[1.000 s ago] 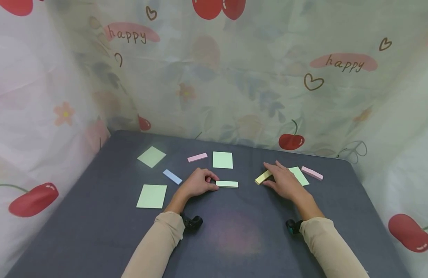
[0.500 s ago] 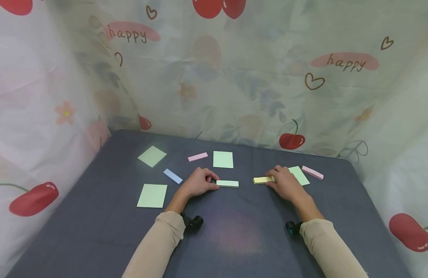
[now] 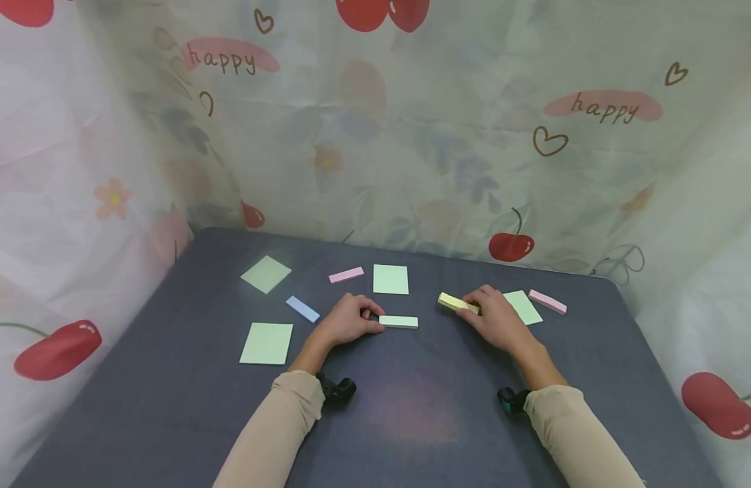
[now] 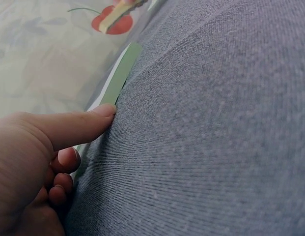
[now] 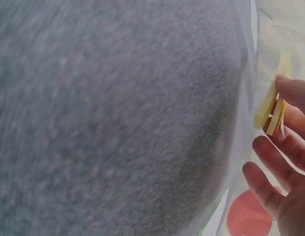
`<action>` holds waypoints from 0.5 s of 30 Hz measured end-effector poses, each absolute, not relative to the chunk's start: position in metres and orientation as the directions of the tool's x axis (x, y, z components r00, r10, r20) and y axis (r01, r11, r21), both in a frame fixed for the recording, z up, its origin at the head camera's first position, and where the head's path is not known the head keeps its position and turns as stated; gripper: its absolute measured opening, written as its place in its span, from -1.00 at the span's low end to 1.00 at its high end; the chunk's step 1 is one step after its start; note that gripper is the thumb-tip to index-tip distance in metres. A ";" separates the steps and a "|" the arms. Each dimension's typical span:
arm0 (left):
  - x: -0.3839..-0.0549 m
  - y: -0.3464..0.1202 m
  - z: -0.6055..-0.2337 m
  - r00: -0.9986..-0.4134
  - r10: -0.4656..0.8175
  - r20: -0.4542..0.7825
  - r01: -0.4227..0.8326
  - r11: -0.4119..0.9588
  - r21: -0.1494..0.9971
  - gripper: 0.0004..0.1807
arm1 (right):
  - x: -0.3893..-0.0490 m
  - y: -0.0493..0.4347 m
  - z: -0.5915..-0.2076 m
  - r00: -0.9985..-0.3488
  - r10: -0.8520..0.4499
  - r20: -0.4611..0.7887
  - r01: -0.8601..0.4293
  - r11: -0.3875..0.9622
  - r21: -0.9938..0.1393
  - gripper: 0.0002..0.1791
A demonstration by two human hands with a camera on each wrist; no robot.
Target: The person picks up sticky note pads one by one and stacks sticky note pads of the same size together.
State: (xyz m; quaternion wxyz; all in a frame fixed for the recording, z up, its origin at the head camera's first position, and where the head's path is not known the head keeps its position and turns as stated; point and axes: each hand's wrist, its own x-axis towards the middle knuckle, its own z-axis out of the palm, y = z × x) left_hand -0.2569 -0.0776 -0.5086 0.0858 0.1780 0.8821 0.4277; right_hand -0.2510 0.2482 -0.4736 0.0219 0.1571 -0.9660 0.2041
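Observation:
With thumb and finger, my left hand point(image 3: 349, 318) pinches the left end of a pale green sticky note pad point(image 3: 401, 322), a narrow strip that lies on the dark cloth. In the left wrist view the thumb presses along the edge of that green strip. My right hand point(image 3: 499, 317) holds a narrow yellow sticky note pad point(image 3: 451, 301) raised over the cloth, its free end pointing left. Seen from the right wrist, the yellow pad point(image 5: 264, 109) is pinched at its middle, and its layers split apart at the near end; the other fingers are spread below.
Square pale green notes point(image 3: 266, 343) lie at left, at the back and beside the right hand. A blue strip point(image 3: 303, 309) and a pink strip point(image 3: 346, 275) lie near the left hand. Another pink strip point(image 3: 547, 302) is at far right. A printed curtain point(image 3: 375, 135) surrounds the table.
My right hand has turned the yellow pad so its free end swings from lower left to upper left, and the fingers have drawn in around it. The left hand stays in place.

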 end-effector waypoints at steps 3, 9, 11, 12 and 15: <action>-0.258 -0.078 -0.510 -0.921 0.389 0.004 0.244 0.570 0.785 -0.78 | -0.251 0.245 -0.471 -0.952 -0.279 0.127 -0.306 0.861 -0.406 -0.65; -0.259 -0.079 -0.512 -0.920 0.393 0.003 0.246 0.569 0.785 -0.78 | -0.250 0.241 -0.470 -0.965 -0.232 0.123 -0.262 0.845 -0.466 -0.64; -0.259 -0.079 -0.511 -0.919 0.394 0.003 0.246 0.567 0.786 -0.78 | -0.249 0.240 -0.470 -0.970 -0.213 0.117 -0.243 0.835 -0.495 -0.65; -0.259 -0.078 -0.511 -0.919 0.394 0.005 0.247 0.566 0.786 -0.78 | -0.249 0.240 -0.471 -0.972 -0.205 0.116 -0.235 0.827 -0.510 -0.66; -0.258 -0.078 -0.510 -0.919 0.394 0.005 0.247 0.566 0.786 -0.78 | -0.248 0.239 -0.471 -0.975 -0.187 0.121 -0.223 0.805 -0.550 -0.68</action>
